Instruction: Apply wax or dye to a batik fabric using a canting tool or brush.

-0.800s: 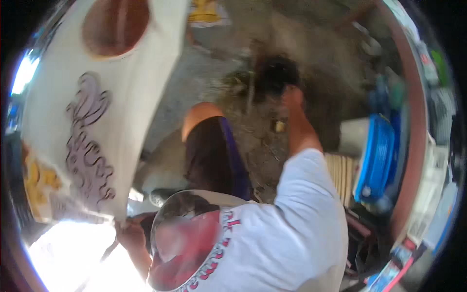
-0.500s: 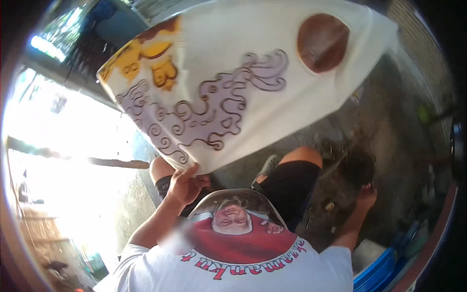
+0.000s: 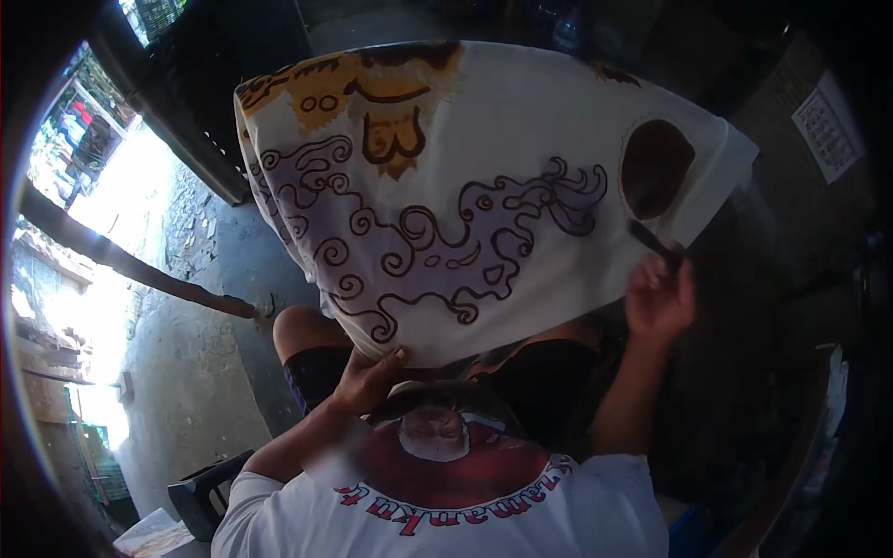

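Note:
A white cloth [image 3: 539, 307] spreads in front of me, with a purple curling pattern outlined in brown, yellow-brown shapes at the far left and a dark brown oval at the right. My left hand [image 3: 372, 377] grips its near edge, thumb on top and fingers underneath. My right hand [image 3: 660, 298] is closed around a slim dark tool [image 3: 651, 238], perhaps a brush or wax pen; dimness hides its exact kind. The tool's tip points up and left, just below the oval. Whether it touches the cloth I cannot tell.
Beneath the cloth are my knees in dark shorts. A wooden pole [image 3: 139, 265] reaches in from the left above the grey floor [image 3: 200, 372]. Beside my left elbow is a dark crate-like object [image 3: 209, 488]. A printed sheet [image 3: 828, 127] hangs at the far right.
My right hand has come up from the dark round vessel at the lower right to the cloth, carrying the tool. The cloth has settled lower and flatter; my left hand keeps its near edge.

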A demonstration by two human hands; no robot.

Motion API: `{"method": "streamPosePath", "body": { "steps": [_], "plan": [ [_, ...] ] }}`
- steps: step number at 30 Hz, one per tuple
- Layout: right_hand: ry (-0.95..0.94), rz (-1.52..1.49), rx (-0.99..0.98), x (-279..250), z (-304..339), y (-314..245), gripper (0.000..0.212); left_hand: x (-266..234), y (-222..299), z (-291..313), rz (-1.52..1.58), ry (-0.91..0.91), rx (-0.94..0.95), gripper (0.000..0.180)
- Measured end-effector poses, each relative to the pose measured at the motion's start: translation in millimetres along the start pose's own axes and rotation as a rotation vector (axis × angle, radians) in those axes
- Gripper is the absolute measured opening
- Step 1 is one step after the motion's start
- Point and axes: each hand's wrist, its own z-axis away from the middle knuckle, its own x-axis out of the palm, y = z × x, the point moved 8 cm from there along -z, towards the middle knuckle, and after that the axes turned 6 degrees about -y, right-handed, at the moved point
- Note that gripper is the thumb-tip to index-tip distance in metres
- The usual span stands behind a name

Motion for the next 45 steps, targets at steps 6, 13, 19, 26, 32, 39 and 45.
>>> {"method": "streamPosePath", "body": {
  "steps": [6,13,19,26,32,39,45],
  "plan": [
    [-0.118,0.298,0.088,86,-69,111,0.031,-1,10,4,-0.221,-0.13,0.064,0.045],
    [-0.165,0.639,0.105,129,-97,168,0.021,4,21,7,-0.309,-0.118,0.11,0.042],
    [-0.243,0.803,0.057,147,-104,182,0.018,7,26,7,-0.362,-0.156,0.121,0.035],
    [-0.284,0.957,0.075,153,-105,192,0.018,9,30,8,-0.35,-0.14,0.153,0.033],
    [-0.303,0.98,0.066,154,-105,197,0.016,8,28,9,-0.358,-0.136,0.133,0.033],
    [-0.311,1.061,0.08,149,-105,194,0.019,7,27,9,-0.363,-0.164,0.069,0.04],
    [-0.286,0.988,-0.017,149,-103,176,0.016,7,26,8,-0.333,-0.189,0.086,0.04]
  ]
}}
